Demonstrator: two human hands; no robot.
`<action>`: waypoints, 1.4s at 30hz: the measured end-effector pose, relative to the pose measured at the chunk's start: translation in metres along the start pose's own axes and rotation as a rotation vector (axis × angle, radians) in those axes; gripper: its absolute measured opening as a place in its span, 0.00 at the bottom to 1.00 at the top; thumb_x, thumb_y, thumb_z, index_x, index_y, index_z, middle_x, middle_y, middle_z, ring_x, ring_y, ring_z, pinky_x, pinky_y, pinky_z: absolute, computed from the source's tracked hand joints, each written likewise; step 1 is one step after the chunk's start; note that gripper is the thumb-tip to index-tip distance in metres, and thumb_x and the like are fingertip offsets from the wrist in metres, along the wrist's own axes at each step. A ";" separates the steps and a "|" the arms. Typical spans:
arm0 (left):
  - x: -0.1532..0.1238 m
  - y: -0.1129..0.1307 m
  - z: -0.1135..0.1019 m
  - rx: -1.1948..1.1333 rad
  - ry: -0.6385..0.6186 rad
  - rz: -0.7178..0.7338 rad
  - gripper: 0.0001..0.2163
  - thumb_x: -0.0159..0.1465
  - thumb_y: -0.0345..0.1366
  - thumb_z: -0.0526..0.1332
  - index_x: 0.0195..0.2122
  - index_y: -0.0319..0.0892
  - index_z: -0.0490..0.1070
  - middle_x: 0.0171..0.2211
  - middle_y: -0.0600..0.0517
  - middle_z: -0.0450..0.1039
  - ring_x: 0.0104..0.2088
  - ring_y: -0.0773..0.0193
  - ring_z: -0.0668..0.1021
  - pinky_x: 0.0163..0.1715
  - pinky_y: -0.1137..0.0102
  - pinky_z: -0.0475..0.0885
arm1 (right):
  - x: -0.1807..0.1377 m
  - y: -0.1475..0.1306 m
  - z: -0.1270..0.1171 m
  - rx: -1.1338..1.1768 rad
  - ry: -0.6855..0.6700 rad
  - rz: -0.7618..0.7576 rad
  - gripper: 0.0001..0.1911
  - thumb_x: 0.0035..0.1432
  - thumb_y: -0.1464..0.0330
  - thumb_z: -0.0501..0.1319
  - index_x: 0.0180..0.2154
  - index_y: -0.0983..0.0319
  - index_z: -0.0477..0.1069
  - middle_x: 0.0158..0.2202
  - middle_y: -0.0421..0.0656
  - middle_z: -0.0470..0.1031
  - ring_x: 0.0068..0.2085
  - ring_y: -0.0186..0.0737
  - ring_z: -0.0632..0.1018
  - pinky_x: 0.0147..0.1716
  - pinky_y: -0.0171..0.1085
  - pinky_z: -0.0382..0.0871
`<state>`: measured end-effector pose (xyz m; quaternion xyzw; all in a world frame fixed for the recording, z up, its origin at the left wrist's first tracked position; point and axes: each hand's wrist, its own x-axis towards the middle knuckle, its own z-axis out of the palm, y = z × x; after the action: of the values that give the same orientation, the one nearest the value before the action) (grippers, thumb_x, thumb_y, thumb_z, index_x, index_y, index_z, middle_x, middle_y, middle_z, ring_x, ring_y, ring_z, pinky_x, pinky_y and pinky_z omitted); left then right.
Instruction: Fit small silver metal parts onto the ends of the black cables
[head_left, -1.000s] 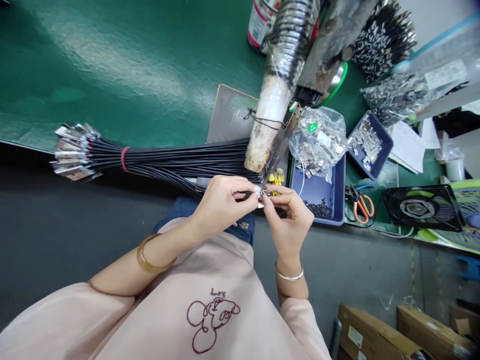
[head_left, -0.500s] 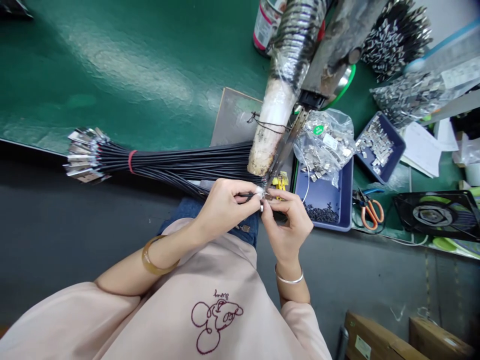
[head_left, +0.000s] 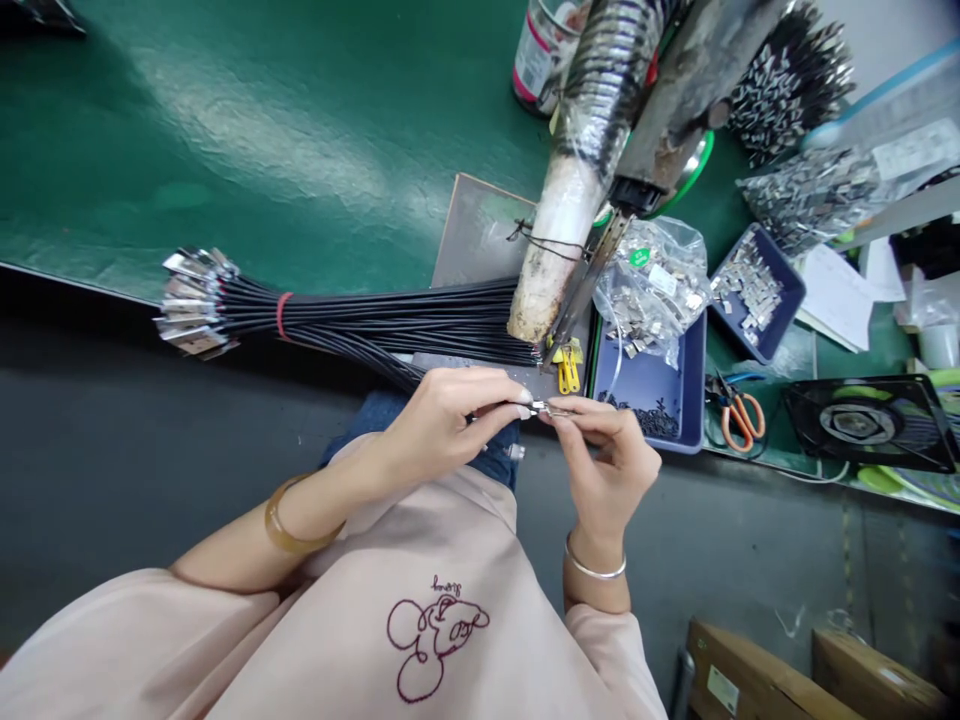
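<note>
My left hand (head_left: 469, 412) is closed in a pinch on the end of a black cable. My right hand (head_left: 611, 455) pinches a small silvery metal connector (head_left: 541, 406) at the cable's end; the fingertips hide much of both. Just beyond the hands lies a bundle of black cables (head_left: 390, 318), bound with a red band (head_left: 283, 316) and with metal plugs (head_left: 196, 302) at its left end. A thin metal bar (head_left: 581, 290) slants down above the work, beside a foil-wrapped hose (head_left: 559, 215) with a whitish end.
A blue tray (head_left: 694, 400) right of the hands holds small black parts and a plastic bag (head_left: 654, 290) of metal pieces. Beyond it are a smaller tray (head_left: 787, 315), orange-handled pliers (head_left: 742, 425) and a black fan (head_left: 874, 422). A yellow clip-like piece (head_left: 568, 368) lies near the bar.
Both hands have drawn back from the tip of the metal bar toward my body, the right one also shifting right. The connector now shows between the fingertips.
</note>
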<state>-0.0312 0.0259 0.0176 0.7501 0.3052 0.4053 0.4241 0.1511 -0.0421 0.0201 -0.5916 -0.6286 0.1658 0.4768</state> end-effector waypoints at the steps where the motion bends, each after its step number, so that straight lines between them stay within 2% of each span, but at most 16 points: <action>1: 0.001 -0.001 -0.003 -0.057 -0.072 -0.027 0.08 0.67 0.29 0.60 0.32 0.36 0.76 0.25 0.51 0.76 0.26 0.69 0.73 0.28 0.75 0.67 | 0.000 0.000 0.000 0.076 -0.051 0.093 0.05 0.62 0.71 0.64 0.36 0.58 0.68 0.34 0.38 0.81 0.31 0.35 0.84 0.30 0.34 0.80; 3: 0.003 -0.004 -0.008 -0.179 -0.239 -0.134 0.12 0.67 0.31 0.58 0.27 0.37 0.74 0.22 0.53 0.75 0.23 0.71 0.72 0.24 0.76 0.66 | 0.001 0.001 -0.001 0.138 -0.137 0.211 0.05 0.64 0.68 0.62 0.36 0.58 0.67 0.27 0.33 0.76 0.21 0.30 0.78 0.21 0.30 0.74; 5: 0.006 -0.007 -0.012 -0.279 -0.324 -0.237 0.14 0.67 0.32 0.58 0.24 0.37 0.72 0.21 0.53 0.74 0.22 0.71 0.72 0.24 0.77 0.66 | 0.001 0.000 -0.002 0.040 -0.098 0.186 0.03 0.67 0.67 0.60 0.37 0.57 0.68 0.23 0.31 0.72 0.18 0.28 0.74 0.18 0.28 0.68; 8: 0.009 -0.010 -0.012 -0.368 -0.320 -0.313 0.13 0.67 0.33 0.57 0.25 0.37 0.72 0.22 0.52 0.74 0.23 0.69 0.73 0.25 0.76 0.68 | -0.002 -0.003 -0.004 -0.252 0.077 -0.040 0.04 0.66 0.68 0.61 0.42 0.57 0.73 0.23 0.33 0.73 0.19 0.27 0.71 0.21 0.29 0.65; 13: 0.007 -0.011 -0.010 -0.430 -0.325 -0.333 0.13 0.66 0.33 0.57 0.24 0.37 0.70 0.21 0.52 0.71 0.23 0.69 0.72 0.25 0.75 0.68 | -0.004 -0.006 0.010 -0.496 -0.042 -0.360 0.07 0.63 0.70 0.64 0.43 0.59 0.76 0.21 0.35 0.74 0.20 0.28 0.70 0.25 0.32 0.62; 15: 0.005 -0.011 -0.011 -0.423 -0.335 -0.335 0.12 0.66 0.34 0.58 0.26 0.37 0.71 0.20 0.53 0.70 0.22 0.70 0.71 0.24 0.75 0.67 | -0.005 -0.006 0.016 -0.432 -0.058 -0.307 0.04 0.64 0.71 0.62 0.40 0.60 0.75 0.23 0.36 0.75 0.20 0.28 0.70 0.24 0.32 0.61; 18: 0.004 -0.009 -0.012 -0.403 -0.323 -0.333 0.08 0.65 0.35 0.60 0.33 0.36 0.76 0.21 0.54 0.70 0.21 0.71 0.70 0.22 0.76 0.64 | -0.006 -0.007 0.007 -0.240 -0.064 -0.067 0.04 0.66 0.67 0.60 0.37 0.59 0.73 0.22 0.33 0.72 0.18 0.26 0.65 0.20 0.30 0.58; 22: 0.001 -0.007 -0.005 -0.222 -0.176 -0.177 0.03 0.62 0.31 0.65 0.33 0.37 0.78 0.23 0.54 0.73 0.23 0.71 0.70 0.23 0.75 0.63 | 0.005 0.006 -0.036 -0.320 0.145 0.171 0.12 0.66 0.60 0.59 0.34 0.60 0.74 0.21 0.35 0.69 0.19 0.30 0.65 0.20 0.32 0.56; 25: 0.000 -0.008 0.005 -0.024 -0.073 0.016 0.03 0.63 0.29 0.64 0.33 0.38 0.78 0.27 0.52 0.76 0.27 0.68 0.73 0.29 0.74 0.66 | 0.023 0.031 -0.064 -0.556 -0.005 0.238 0.14 0.61 0.58 0.63 0.30 0.62 0.76 0.24 0.38 0.73 0.22 0.30 0.65 0.25 0.34 0.59; 28: 0.000 -0.010 0.010 0.072 -0.050 0.110 0.06 0.66 0.29 0.62 0.33 0.39 0.78 0.28 0.51 0.79 0.29 0.66 0.74 0.34 0.71 0.68 | 0.039 0.054 -0.073 -0.545 -0.170 0.309 0.13 0.57 0.58 0.64 0.32 0.62 0.77 0.29 0.40 0.78 0.23 0.31 0.66 0.27 0.35 0.60; 31: 0.005 -0.013 0.009 0.043 -0.087 0.035 0.09 0.67 0.30 0.60 0.30 0.38 0.76 0.26 0.52 0.78 0.26 0.68 0.74 0.30 0.73 0.67 | 0.049 0.063 -0.071 -0.492 -0.296 0.370 0.12 0.56 0.60 0.63 0.31 0.63 0.75 0.27 0.39 0.76 0.21 0.29 0.64 0.26 0.34 0.57; 34: 0.010 -0.016 0.005 -0.065 -0.184 -0.133 0.13 0.67 0.32 0.59 0.24 0.38 0.72 0.18 0.56 0.70 0.19 0.72 0.68 0.23 0.76 0.61 | 0.049 0.063 -0.069 -0.461 -0.343 0.380 0.10 0.56 0.62 0.62 0.30 0.62 0.73 0.23 0.35 0.70 0.20 0.28 0.62 0.24 0.33 0.54; 36: 0.013 -0.016 0.002 -0.158 -0.222 -0.218 0.14 0.67 0.33 0.58 0.22 0.38 0.70 0.16 0.57 0.68 0.18 0.73 0.67 0.22 0.77 0.61 | 0.046 0.059 -0.069 -0.443 -0.274 0.366 0.09 0.56 0.62 0.63 0.30 0.61 0.72 0.19 0.32 0.63 0.19 0.27 0.58 0.22 0.32 0.51; 38: 0.015 -0.016 0.001 -0.243 -0.223 -0.281 0.11 0.65 0.33 0.59 0.25 0.38 0.71 0.18 0.56 0.70 0.19 0.73 0.69 0.22 0.77 0.63 | 0.040 0.051 -0.067 -0.419 -0.109 0.345 0.09 0.58 0.62 0.63 0.30 0.61 0.71 0.16 0.29 0.56 0.18 0.27 0.55 0.21 0.32 0.48; 40: 0.015 -0.015 0.003 -0.288 -0.203 -0.325 0.07 0.63 0.33 0.59 0.28 0.37 0.72 0.19 0.55 0.71 0.19 0.72 0.69 0.22 0.77 0.63 | 0.034 0.041 -0.063 -0.340 0.089 0.309 0.09 0.59 0.62 0.62 0.31 0.61 0.70 0.17 0.31 0.60 0.18 0.28 0.58 0.20 0.32 0.49; 42: 0.015 -0.013 0.006 -0.297 -0.167 -0.345 0.05 0.61 0.31 0.60 0.30 0.36 0.72 0.19 0.56 0.68 0.19 0.73 0.68 0.22 0.77 0.62 | 0.028 0.028 -0.055 -0.183 0.225 0.252 0.08 0.59 0.63 0.63 0.32 0.61 0.70 0.25 0.37 0.72 0.22 0.30 0.69 0.20 0.31 0.56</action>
<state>-0.0201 0.0418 0.0091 0.6475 0.3296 0.3038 0.6163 0.2161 -0.0294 0.0369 -0.7214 -0.5047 0.0992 0.4637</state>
